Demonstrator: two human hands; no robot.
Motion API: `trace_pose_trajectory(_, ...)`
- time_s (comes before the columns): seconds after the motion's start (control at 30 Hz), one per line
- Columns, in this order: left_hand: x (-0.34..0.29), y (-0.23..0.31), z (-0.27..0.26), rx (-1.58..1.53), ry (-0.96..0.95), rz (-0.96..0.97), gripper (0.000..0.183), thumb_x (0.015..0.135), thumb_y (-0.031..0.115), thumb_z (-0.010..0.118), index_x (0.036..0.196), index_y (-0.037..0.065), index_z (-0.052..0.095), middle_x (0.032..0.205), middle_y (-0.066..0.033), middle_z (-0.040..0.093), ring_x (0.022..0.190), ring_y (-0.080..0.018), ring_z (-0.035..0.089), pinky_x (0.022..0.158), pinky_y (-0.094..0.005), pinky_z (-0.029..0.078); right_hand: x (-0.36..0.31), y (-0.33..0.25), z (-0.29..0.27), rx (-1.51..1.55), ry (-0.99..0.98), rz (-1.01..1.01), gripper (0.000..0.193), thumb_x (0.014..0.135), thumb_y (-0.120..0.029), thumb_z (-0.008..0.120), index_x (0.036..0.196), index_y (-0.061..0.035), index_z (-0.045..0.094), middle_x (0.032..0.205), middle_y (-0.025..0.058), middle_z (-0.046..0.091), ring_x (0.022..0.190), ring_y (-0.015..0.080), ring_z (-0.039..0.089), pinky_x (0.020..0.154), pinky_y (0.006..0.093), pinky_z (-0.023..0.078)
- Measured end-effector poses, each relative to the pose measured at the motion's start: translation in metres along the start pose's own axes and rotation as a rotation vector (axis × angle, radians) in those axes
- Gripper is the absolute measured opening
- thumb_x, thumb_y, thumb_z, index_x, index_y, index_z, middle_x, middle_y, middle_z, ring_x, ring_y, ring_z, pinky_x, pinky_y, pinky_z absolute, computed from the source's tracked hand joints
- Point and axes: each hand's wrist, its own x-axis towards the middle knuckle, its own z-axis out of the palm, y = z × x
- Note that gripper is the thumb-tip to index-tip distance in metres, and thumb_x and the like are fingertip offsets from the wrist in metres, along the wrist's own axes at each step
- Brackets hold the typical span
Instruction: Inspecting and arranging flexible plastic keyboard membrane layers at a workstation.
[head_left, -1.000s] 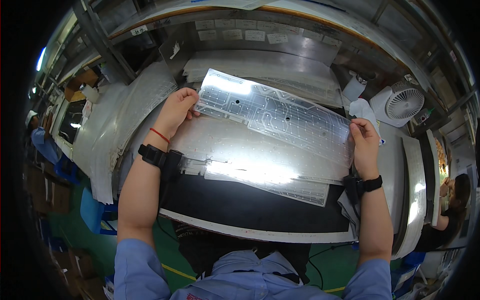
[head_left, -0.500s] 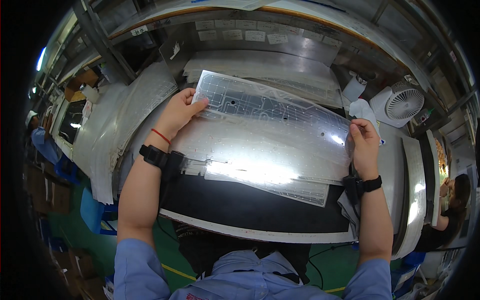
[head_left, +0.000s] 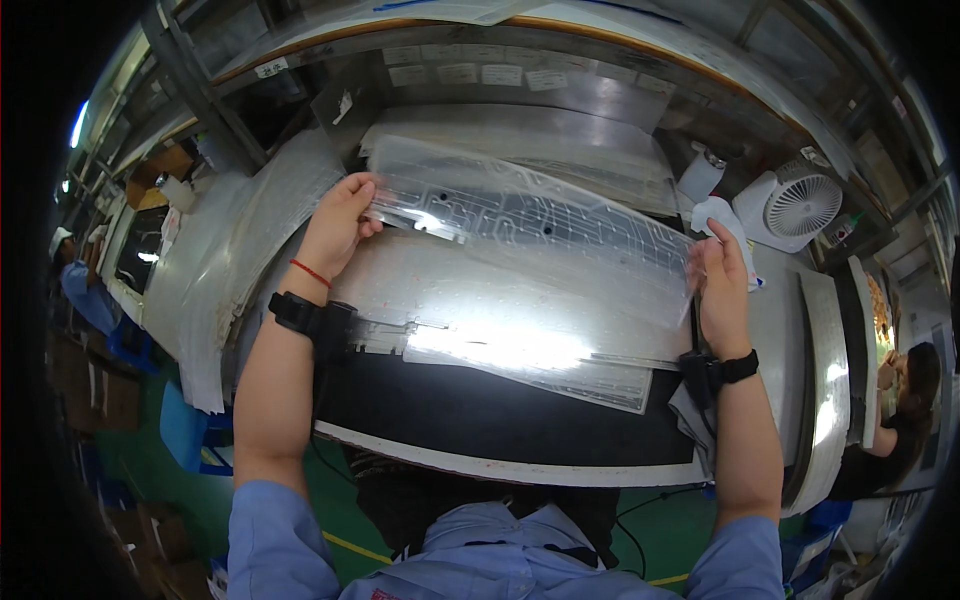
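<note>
A clear plastic sheet (head_left: 575,225) with fine circuit-like lines and a few dark holes is tilted above a stack of similar sheets (head_left: 450,275). At its left end, my left hand (head_left: 345,220) is closed on the edge between thumb and fingers. My right hand (head_left: 722,290) is at the other end, its index finger raised and its fingers apart. Some of its fingertips, blurred, are against or behind the sheet's right edge. Under the stack lies a black mat (head_left: 480,405).
More sheets are piled at the back (head_left: 530,130) and on the left (head_left: 245,240). At the right stand a white fan (head_left: 800,208), a white bottle (head_left: 702,175) and curved stacked panels (head_left: 825,390). A shelf (head_left: 480,45) overhangs the back. One person is at each side.
The sheet and my left hand have shifted slightly left. My right hand's fingers have spread from their pinch on the sheet's right edge.
</note>
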Motion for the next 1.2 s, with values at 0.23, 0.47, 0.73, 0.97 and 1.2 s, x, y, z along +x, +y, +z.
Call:
trace_pose_trajectory(0.23, 0.001, 0.008, 0.001, -0.313, 0.136, 0.073, 0.034, 0.105, 0.021, 0.042, 0.131, 0.0, 0.05, 0.115, -0.0094, 0.064, 0.091, -0.0125, 0.064, 0.079, -0.0214, 0.053, 0.004, 0.007, -0.008, -0.338, -0.071, 0.011, 0.031, 0.097, -0.02, 0.06, 0.122, -0.0021, 0.06, 0.096, 0.0022, 0.06, 0.083, 0.0101, 0.055, 0.074, 0.0233, 0.044)
trace_pose_trajectory(0.47, -0.001, 0.009, -0.011, -0.19, 0.12, 0.042, 0.028, 0.103, 0.025, 0.047, 0.117, 0.001, 0.057, 0.111, -0.0105, 0.066, 0.091, -0.0128, 0.064, 0.077, -0.0233, 0.052, -0.01, -0.014, 0.003, -0.896, -0.396, -0.271, 0.035, 0.08, -0.019, 0.075, 0.112, -0.0071, 0.067, 0.112, 0.0105, 0.059, 0.11, 0.028, 0.053, 0.095, 0.0362, 0.042)
trace_pose_trajectory(0.73, -0.003, 0.007, 0.007, 0.175, 0.086, 0.128, 0.028, 0.101, 0.025, 0.051, 0.12, 0.008, 0.061, 0.116, -0.0051, 0.066, 0.096, -0.0109, 0.06, 0.08, -0.0245, 0.049, -0.006, -0.006, 0.001, -0.83, -0.367, -0.222, 0.03, 0.08, -0.017, 0.074, 0.106, -0.0039, 0.066, 0.111, 0.0111, 0.059, 0.11, 0.0279, 0.053, 0.096, 0.0359, 0.042)
trace_pose_trajectory(0.97, 0.012, 0.009, 0.027, 1.132, 0.091, 0.484, 0.044, 0.099, 0.033, 0.052, 0.141, 0.016, 0.05, 0.144, -0.012, 0.047, 0.132, -0.0308, 0.043, 0.106, -0.0411, 0.037, -0.001, 0.001, 0.001, -0.611, -0.291, -0.207, 0.018, 0.081, -0.011, 0.072, 0.095, -0.0026, 0.065, 0.1, 0.0081, 0.061, 0.095, 0.0226, 0.059, 0.085, 0.0317, 0.046)
trace_pose_trajectory(1.2, 0.049, 0.021, 0.061, 1.623, 0.047, 0.289, 0.057, 0.095, 0.053, 0.05, 0.146, 0.03, 0.042, 0.152, -0.014, 0.036, 0.141, -0.0383, 0.028, 0.112, -0.0601, 0.021, -0.001, -0.006, 0.001, -0.641, -0.283, -0.292, 0.012, 0.081, -0.01, 0.072, 0.09, -0.0025, 0.067, 0.09, 0.0075, 0.063, 0.089, 0.0219, 0.059, 0.079, 0.0315, 0.046)
